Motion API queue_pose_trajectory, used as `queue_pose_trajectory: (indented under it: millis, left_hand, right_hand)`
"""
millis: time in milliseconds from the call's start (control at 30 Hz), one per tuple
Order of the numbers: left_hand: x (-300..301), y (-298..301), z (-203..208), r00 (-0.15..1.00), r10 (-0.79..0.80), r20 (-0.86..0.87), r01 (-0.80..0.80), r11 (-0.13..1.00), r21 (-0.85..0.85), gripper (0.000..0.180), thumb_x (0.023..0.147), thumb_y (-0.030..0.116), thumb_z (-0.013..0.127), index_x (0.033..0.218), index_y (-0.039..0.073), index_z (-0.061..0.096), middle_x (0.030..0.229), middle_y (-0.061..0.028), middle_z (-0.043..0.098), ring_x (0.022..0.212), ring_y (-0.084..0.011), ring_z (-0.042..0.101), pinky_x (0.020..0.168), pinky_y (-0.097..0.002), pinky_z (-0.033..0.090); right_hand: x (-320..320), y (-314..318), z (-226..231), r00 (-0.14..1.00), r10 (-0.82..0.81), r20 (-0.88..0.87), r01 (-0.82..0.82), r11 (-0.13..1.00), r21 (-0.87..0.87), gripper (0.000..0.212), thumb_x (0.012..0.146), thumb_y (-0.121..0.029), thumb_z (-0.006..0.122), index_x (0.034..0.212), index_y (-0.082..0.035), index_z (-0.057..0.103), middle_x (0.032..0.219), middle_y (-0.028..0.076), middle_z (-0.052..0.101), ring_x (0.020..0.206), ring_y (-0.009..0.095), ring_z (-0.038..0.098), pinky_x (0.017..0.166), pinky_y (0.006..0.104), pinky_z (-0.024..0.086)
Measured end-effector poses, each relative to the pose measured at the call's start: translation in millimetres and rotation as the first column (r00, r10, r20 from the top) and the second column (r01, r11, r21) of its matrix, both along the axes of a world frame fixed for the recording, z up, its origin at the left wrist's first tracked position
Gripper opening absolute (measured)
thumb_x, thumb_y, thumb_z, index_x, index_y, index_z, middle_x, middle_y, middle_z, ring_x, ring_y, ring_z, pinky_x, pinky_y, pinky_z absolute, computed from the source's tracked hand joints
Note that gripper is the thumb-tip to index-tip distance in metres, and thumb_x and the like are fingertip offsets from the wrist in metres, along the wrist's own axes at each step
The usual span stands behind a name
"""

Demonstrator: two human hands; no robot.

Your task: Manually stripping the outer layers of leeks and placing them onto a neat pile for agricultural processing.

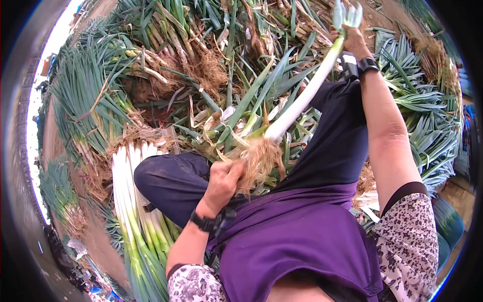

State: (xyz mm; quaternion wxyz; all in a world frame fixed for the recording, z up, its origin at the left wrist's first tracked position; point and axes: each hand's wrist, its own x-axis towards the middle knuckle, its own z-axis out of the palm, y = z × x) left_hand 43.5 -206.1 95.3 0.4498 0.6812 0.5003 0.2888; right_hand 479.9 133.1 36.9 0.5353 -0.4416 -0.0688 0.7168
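Observation:
A long green onion (314, 94) with a thick white stalk slants across the space above my lap. My right hand (354, 41), at the upper right, is closed around its green top. At the lower end of the stalk hangs a shaggy tan root tuft (261, 156). My left hand (225, 180) is closed on strands at the left side of that tuft, close to my bent knee. Loose peeled leaves (246, 118) lie heaped just beyond the roots.
To my left lies a row of clean white-stalked green onions (132, 186), roots pointing away. Unpeeled bundles (176, 40) with soil-brown roots are piled across the far side. More green-leaved bundles (427, 121) line the right. Brown ground (95, 236) shows at the left.

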Motion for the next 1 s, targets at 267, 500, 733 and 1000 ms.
queue_pose_trajectory:
  millis: [267,500,733,1000]
  left_hand:
    - [-37.8,-15.5,-11.2,0.584,0.133,-0.800,-0.112,0.990,0.084,0.039,0.080,0.027,0.069,0.104,-0.002,0.060,0.092,-0.0174,0.065,0.079,-0.0325,0.060,0.071,-0.0407,0.048]
    - [-38.9,54.4,27.1,0.709,0.410,-0.574,-0.238,0.905,0.353,0.091,0.074,0.043,0.075,0.134,-0.013,0.036,0.138,-0.0309,0.039,0.130,-0.0429,0.035,0.108,-0.0454,0.029]
    - [20.0,156.4,91.0,0.841,0.359,0.405,-0.438,0.891,0.119,0.078,0.081,0.027,0.075,0.138,-0.008,0.034,0.138,-0.0268,0.040,0.130,-0.0301,0.041,0.103,-0.0362,0.039]
    - [-111.4,102.6,104.1,0.184,0.362,0.914,-0.588,0.786,-0.193,0.035,0.091,0.013,0.060,0.120,-0.001,0.047,0.118,-0.0149,0.057,0.113,-0.0282,0.055,0.104,-0.0473,0.040]
  right_hand:
    - [11.2,-2.0,5.7,0.986,-0.150,0.073,0.145,0.987,0.075,0.038,0.096,-0.029,0.043,0.102,0.008,0.049,0.074,0.014,0.051,0.058,0.025,0.047,0.053,0.0362,0.043]
    - [-136.7,-51.8,56.8,0.846,-0.466,0.259,0.263,0.787,0.557,0.025,0.076,-0.006,0.069,0.098,-0.001,0.060,0.068,0.006,0.060,0.049,0.013,0.055,0.041,0.0274,0.046]
    - [-301.2,-123.4,99.5,0.573,-0.718,0.396,-0.378,0.198,0.904,0.063,0.078,-0.005,0.065,0.136,-0.012,0.043,0.103,0.023,0.061,0.081,0.036,0.064,0.073,0.0417,0.053]
    - [-213.7,-111.9,-55.2,0.136,-0.272,0.953,-0.842,0.475,0.255,0.010,0.075,-0.006,0.058,0.083,-0.007,0.053,0.071,0.016,0.060,0.073,0.037,0.062,0.062,0.0466,0.049]
